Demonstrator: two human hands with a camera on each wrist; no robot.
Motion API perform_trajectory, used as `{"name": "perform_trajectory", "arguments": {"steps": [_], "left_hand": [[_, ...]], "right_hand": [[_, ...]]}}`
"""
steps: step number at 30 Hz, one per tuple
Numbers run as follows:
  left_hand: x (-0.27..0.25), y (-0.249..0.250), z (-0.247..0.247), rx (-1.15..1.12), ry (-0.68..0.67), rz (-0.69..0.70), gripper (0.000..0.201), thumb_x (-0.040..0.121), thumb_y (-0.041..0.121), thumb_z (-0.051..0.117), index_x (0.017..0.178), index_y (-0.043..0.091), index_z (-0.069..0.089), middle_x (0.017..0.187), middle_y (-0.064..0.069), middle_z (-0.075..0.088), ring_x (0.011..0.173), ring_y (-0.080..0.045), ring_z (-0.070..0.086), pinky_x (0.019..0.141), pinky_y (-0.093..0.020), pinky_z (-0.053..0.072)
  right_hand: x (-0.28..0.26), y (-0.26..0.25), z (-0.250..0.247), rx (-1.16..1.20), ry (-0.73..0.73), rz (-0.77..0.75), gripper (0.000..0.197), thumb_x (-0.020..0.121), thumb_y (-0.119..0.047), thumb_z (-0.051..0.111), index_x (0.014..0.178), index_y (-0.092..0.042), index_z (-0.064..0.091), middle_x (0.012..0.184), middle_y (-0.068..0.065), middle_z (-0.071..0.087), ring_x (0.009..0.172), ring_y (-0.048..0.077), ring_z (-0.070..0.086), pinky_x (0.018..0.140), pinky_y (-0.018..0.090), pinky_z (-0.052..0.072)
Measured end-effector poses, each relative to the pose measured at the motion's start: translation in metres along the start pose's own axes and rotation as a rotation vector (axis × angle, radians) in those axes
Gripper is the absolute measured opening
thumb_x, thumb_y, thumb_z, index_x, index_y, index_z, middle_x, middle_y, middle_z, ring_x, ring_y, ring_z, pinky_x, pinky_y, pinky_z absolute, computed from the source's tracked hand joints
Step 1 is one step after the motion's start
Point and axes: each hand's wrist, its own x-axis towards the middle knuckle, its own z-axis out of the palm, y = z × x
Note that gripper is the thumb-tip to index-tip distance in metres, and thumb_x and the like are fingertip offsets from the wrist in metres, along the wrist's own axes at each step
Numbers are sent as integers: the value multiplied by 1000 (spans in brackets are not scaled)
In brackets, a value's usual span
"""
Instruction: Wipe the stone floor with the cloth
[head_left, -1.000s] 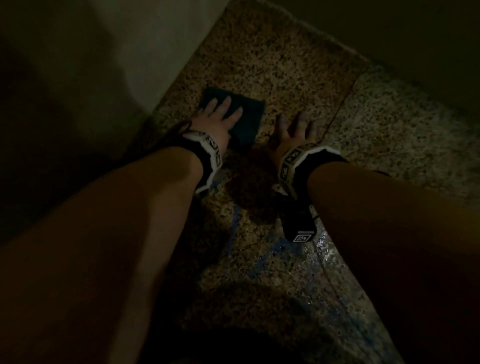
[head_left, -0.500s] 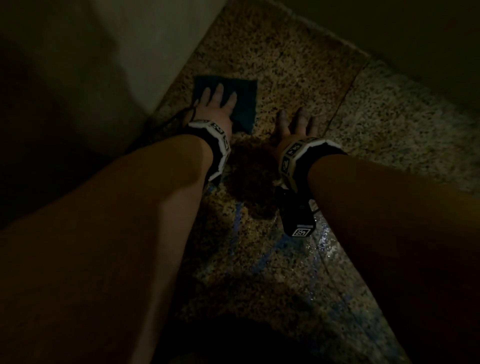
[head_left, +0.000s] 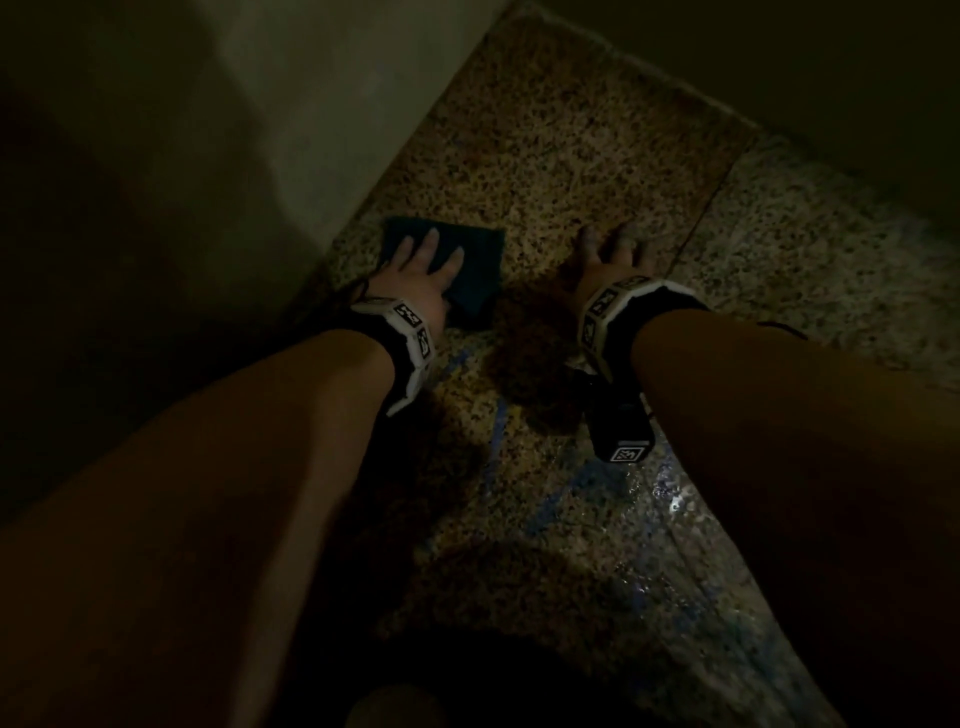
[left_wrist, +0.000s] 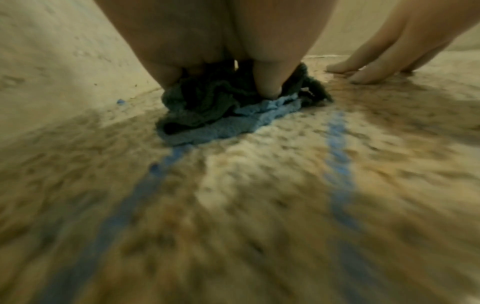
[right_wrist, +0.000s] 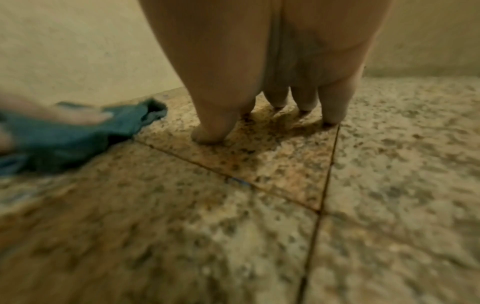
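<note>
A dark blue cloth (head_left: 480, 270) lies on the speckled stone floor (head_left: 545, 171) near the left wall. My left hand (head_left: 423, 270) presses flat on the cloth with straight, spread fingers. In the left wrist view the cloth (left_wrist: 221, 119) is bunched under my left hand (left_wrist: 233, 61), its paler underside showing at the near edge. My right hand (head_left: 610, 254) rests on bare stone to the cloth's right and holds nothing. In the right wrist view my right hand's fingertips (right_wrist: 213, 133) touch the floor beside a tile seam (right_wrist: 327, 164).
A pale wall (head_left: 270, 130) runs along the left, close to the cloth. Another wall edge closes the far right. Blue streaks (head_left: 498, 421) mark the floor nearer me, and a wet patch (head_left: 670, 499) gleams below my right wrist.
My left hand pushed the cloth away along the wall, then drew it back toward me. My right hand has stayed planted on the floor.
</note>
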Motion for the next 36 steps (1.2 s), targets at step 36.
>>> {"name": "perform_trajectory", "arguments": {"steps": [36], "left_hand": [[-45,-50,38,34,9,-93,60,103,31,30,152,25,-5,158,-7,-15,145,-32,-8,116,-41,6]], "right_hand": [[-31,5,6,-170,31,-70,63,104,-37,32,153,-22,-6,159,7,-16,145,35,-8,117,50,14]]}}
